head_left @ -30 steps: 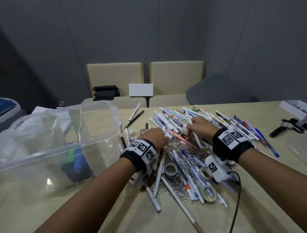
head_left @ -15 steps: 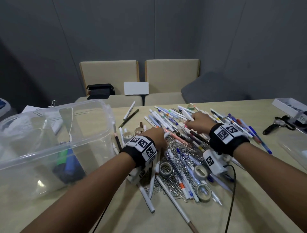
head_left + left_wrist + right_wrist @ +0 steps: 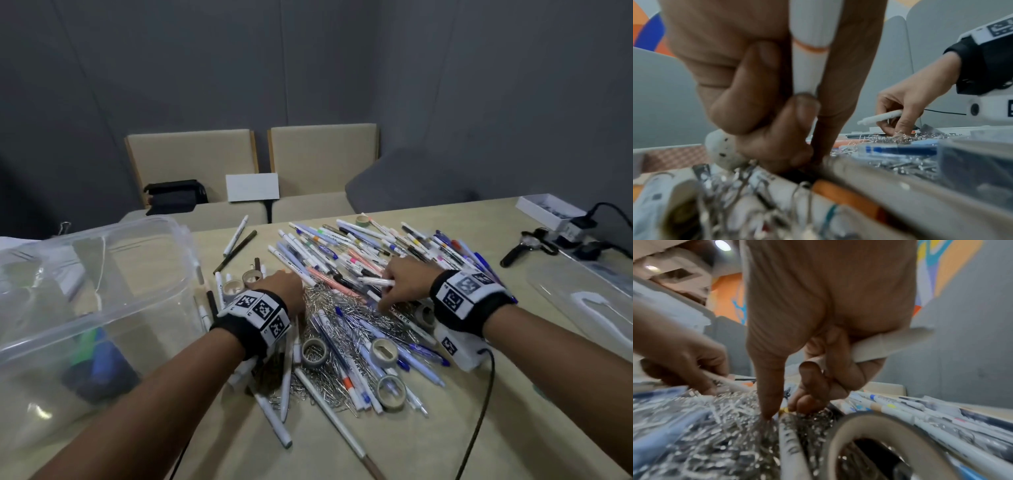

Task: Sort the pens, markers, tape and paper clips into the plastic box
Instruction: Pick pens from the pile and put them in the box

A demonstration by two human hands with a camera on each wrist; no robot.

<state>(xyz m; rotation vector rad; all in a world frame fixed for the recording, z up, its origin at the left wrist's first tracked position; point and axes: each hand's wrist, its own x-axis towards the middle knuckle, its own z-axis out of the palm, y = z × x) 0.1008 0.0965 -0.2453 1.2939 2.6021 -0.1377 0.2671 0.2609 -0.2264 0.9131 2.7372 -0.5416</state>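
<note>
White pen (image 3: 880, 117) sits in the right hand's (image 3: 406, 282) grip; left hand (image 3: 282, 284) clasps an orange-banded marker (image 3: 809, 48), tip hidden.

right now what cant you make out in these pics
- Left hand fingers: head view, hidden behind its own knuckles and wristband; the left wrist view shows them gripping a white marker.
- Plastic box contents: head view, blurred green and blue shapes behind the cloudy wall.
- Printing on the pens: all views, too small or blurred.
- Paper clips: right wrist view, a blurred glittering mass.
</note>
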